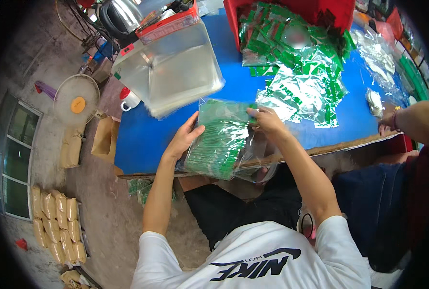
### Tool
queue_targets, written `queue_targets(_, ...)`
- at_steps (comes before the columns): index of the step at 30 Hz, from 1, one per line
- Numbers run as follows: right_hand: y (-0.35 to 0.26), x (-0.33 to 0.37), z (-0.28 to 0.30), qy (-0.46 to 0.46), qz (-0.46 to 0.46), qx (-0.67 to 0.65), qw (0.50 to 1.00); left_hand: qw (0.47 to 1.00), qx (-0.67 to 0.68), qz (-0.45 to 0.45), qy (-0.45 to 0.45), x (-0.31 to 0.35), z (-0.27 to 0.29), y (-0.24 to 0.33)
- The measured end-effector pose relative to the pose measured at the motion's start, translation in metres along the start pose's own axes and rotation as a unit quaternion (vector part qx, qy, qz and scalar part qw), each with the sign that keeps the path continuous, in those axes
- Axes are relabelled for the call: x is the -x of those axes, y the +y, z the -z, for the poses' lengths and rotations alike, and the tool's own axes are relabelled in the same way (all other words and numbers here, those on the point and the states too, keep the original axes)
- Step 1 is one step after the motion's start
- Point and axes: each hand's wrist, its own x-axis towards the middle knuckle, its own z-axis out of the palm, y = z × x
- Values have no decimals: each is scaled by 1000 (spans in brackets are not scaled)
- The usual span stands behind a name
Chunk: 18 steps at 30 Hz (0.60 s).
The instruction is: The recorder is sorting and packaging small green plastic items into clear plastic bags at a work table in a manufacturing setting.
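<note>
- Clasping, with the left grip (183, 138), the left edge of a thick stack of glossy green-and-clear plastic packets (219, 154); touching its far right corner with the right grip (268, 124), too blurred to say whether pinching.
- Lying between both grips, long axis running roughly toward the body; middle nearer the left grip.
- Note flat clear plastic sleeves (185, 79) beyond the left grip on the blue counter (132, 154).
</note>
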Motion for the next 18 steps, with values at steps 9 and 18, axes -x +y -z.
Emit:
queue_targets(9,0,-22,-8,-35,34,-53,997,998,-52,-23,-32,-8,1,2)
queue_targets(18,23,-32,-14,155,208,307,916,999,18,-6,-41,-12,0,-1)
